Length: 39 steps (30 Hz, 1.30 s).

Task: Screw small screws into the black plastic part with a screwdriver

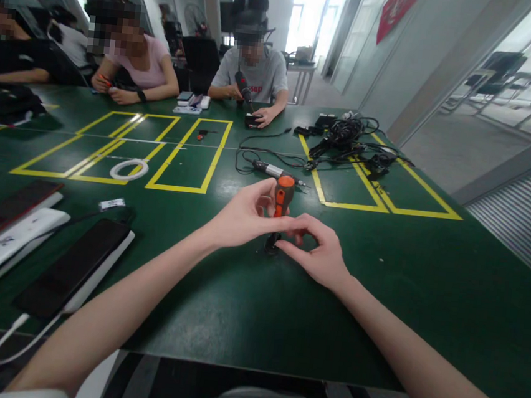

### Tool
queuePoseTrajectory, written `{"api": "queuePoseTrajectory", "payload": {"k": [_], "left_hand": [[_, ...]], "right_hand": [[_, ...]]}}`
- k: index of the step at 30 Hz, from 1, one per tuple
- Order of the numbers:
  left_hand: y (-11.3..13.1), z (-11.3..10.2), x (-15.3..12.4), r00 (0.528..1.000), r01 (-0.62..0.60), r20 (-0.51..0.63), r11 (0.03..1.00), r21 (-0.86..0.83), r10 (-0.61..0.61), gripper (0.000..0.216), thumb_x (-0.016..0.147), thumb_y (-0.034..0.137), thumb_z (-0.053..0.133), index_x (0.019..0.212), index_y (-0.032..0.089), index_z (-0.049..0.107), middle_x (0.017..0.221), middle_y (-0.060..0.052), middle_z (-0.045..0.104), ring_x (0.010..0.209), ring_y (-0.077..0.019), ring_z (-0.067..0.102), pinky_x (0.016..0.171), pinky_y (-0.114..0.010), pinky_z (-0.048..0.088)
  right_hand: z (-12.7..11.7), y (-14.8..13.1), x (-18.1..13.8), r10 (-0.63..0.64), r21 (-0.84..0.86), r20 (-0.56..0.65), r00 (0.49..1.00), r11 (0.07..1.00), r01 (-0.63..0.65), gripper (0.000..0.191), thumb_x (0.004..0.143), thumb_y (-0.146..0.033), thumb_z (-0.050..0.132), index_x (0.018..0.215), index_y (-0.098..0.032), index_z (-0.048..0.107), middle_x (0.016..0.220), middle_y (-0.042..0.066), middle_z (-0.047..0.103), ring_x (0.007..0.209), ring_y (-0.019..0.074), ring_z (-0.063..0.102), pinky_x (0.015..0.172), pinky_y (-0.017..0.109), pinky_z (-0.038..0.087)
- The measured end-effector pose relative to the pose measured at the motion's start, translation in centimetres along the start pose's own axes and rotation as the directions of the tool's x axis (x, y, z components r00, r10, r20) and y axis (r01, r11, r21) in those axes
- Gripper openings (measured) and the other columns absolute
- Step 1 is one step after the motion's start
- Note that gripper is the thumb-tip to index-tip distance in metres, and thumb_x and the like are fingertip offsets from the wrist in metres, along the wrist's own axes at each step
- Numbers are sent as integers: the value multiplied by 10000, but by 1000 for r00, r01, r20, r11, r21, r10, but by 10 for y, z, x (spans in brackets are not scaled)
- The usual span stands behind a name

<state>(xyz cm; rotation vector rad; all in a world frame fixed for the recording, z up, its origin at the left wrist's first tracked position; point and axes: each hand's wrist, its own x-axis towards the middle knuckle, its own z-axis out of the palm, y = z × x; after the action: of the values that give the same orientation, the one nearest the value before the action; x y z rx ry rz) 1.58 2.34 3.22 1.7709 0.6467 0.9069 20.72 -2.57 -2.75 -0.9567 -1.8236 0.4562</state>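
Observation:
An orange and dark grey screwdriver [284, 191] stands upright over the table in front of me, its handle at the top. My left hand [248, 213] reaches in from the left, its fingers curled round the handle's lower part. From the right, my right hand [319, 248] closes in lower down, thumb and fingertips at a small dark part [271, 243] under the handle. That part is mostly covered by my fingers, and I cannot make out its kind. The screwdriver's tip is hidden too.
A grey powered screwdriver [268, 169] with a cord lies just beyond my hands. Tangled black cables [347, 135] lie back right. To my left are a phone [75, 268], a white power strip [12, 243] and a white ring [129, 169]. Several people sit across; one holds a drill [243, 85].

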Motion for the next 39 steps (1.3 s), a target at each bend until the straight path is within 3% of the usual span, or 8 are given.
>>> {"api": "queuePoseTrajectory", "payload": {"k": [7,11,14,17,22,27,34,39], "left_hand": [[3,11,1,1000,-11,13,997,82,10,422,760,455,850,837,168,550,813,13,600,692,-104,530,631,-245,427],[-3,8,-4,991,-113,-41,947,302,131,399,735,455,846,874,179,594,821,8,610,706,-124,524,627,-258,404],[-17,0,-15,976,-210,14,915,345,218,429,802,440,756,1119,188,614,1028,-60,695,866,-189,619,710,-298,473],[-40,-8,-29,984,-178,94,886,429,152,500,844,347,701,1307,204,582,1289,-125,686,1106,-262,651,902,-387,525],[-68,-7,-44,965,-160,260,845,511,26,539,893,309,700,1411,216,580,1376,-134,679,1286,-297,612,1096,-474,454],[-69,-2,-42,982,-63,184,841,537,-43,324,938,295,682,1252,215,678,1196,-95,750,1119,-256,667,1013,-434,496],[-70,-2,-44,991,-52,129,845,532,-20,231,895,354,750,1055,207,672,1031,-64,731,969,-242,655,914,-393,514],[-69,-1,-46,992,-44,122,838,544,-26,229,899,370,748,996,199,630,1010,-65,713,925,-234,634,843,-368,505]], "right_hand": [[12,-10,2,110,-4,-108,988,994,-111,258,885,-278,711,669,-215,584,587,-39,546,549,125,504,539,261,435],[12,-10,1,111,7,-71,991,994,-111,161,878,-262,675,727,-213,649,648,-12,655,586,144,573,562,271,477],[11,-10,0,145,35,-43,988,989,-144,135,891,-298,682,791,-209,703,680,4,702,592,151,601,568,279,504],[11,-10,-1,170,55,-40,985,984,-168,130,905,-294,678,824,-204,723,691,13,715,591,148,616,576,279,520],[9,-9,-3,189,145,15,982,971,-189,185,946,-319,633,850,-189,721,661,8,671,565,134,592,557,267,514],[9,-6,-5,276,250,68,959,926,-284,251,931,-413,684,823,-188,707,649,-5,639,524,119,557,539,269,526],[8,-6,-5,171,113,-79,982,980,-162,197,921,-350,713,791,-238,809,834,59,750,825,218,711,752,375,607],[10,-7,-8,293,230,-124,948,938,-260,106,828,-314,814,865,-215,800,769,35,763,655,177,692,645,336,617]]}}
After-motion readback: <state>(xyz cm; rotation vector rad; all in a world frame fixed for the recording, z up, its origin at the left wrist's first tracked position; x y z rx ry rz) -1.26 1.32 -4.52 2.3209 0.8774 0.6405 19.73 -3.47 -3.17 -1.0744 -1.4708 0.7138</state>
